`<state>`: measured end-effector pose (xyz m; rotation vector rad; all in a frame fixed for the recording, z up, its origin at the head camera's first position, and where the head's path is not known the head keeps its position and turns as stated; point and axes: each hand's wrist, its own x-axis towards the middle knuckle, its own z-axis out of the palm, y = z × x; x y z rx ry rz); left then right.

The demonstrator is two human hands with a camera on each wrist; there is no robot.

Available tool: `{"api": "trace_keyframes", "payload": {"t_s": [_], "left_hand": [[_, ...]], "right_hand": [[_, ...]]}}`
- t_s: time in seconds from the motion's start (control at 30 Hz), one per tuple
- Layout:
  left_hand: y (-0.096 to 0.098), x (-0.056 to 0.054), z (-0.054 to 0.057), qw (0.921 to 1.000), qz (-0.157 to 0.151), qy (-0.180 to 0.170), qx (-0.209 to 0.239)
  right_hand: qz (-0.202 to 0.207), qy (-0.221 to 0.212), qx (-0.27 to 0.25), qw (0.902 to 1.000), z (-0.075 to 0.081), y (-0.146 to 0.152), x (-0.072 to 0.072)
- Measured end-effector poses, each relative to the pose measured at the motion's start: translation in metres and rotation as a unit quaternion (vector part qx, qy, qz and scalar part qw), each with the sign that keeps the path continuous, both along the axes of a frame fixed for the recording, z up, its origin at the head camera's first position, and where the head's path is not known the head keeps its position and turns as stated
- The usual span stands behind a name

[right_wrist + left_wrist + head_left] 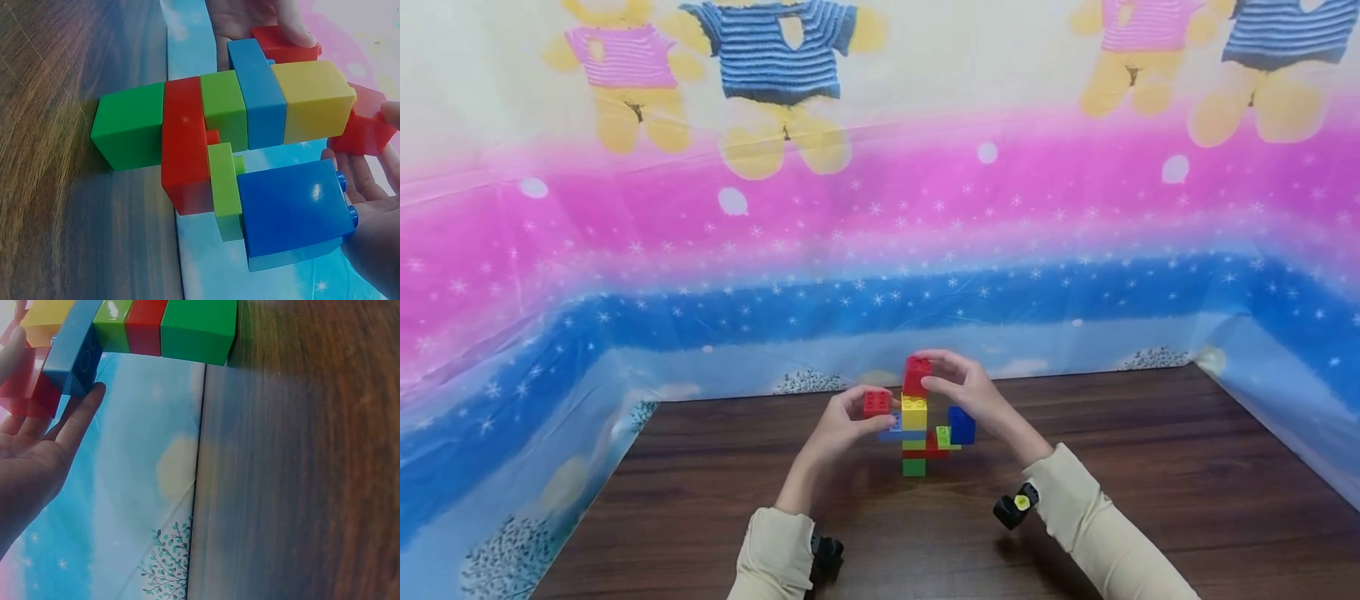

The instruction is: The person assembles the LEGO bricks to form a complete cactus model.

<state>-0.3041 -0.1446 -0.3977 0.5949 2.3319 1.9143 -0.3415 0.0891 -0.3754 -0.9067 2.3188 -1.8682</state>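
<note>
A tower of toy building bricks stands on the table, with a green brick (913,467) at its foot and a yellow brick (913,413) high up. My left hand (841,425) pinches a red brick (876,403) at the left end of the long blue brick (257,94). At the tower's top, my right hand (966,387) holds another red brick (917,377) between thumb and fingers. That brick looks slightly tilted over the yellow one; whether they are joined I cannot tell. On the right side arm sits a dark blue brick (294,209), below the right hand.
The brown wooden table (685,500) spreads around the tower. Behind it hangs a printed cloth (865,292) with bears and snowflakes, meeting the table's back edge. Dark wrist cameras (1011,508) sit at both sleeves.
</note>
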Motion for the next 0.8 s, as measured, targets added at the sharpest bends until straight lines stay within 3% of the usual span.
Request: {"api": "trace_keyframes", "payload": {"t_s": [0.37, 0.8], "left_hand": [[0.0000, 0.0009, 0.0010, 0.9999, 0.012, -0.002, -0.003], [-0.0030, -0.0008, 0.0030, 1.0000, -0.001, -0.007, -0.002]], "right_hand": [[0.034, 0.027, 0.000, 0.9990, 0.0017, -0.0042, 0.0045], [0.043, 0.042, 0.021, 0.9980, 0.0035, -0.0046, 0.0064]]}}
